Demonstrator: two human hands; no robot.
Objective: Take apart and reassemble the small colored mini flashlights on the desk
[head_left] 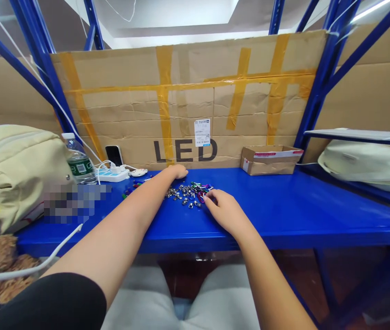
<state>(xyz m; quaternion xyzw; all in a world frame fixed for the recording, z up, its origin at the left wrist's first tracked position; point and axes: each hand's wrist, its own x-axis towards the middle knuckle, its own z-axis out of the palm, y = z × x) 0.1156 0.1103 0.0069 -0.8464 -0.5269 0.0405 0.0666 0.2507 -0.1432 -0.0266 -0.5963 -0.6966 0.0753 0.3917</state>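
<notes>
My left hand (178, 172) reaches to the far side of a pile of small silvery metal pieces (183, 195) on the blue table. Its fingers are curled, and whatever they may hold is hidden. At the right edge of the pile my right hand (225, 207) is closed, thumb and fingertips at a purple, loop-shaped carabiner (201, 197). Several more coloured carabiners (200, 186), green and blue among them, lie just behind it. Left of the pile, partly behind my left forearm, are more small coloured pieces (137, 184), too small to name.
An open cardboard box (272, 160) stands at the back right of the blue table (301, 206). At left are a beige bag (19, 169), a water bottle (79, 160), a white power strip (112, 174) and a phone (114, 155). A taped cardboard sheet (126, 114) closes off the back.
</notes>
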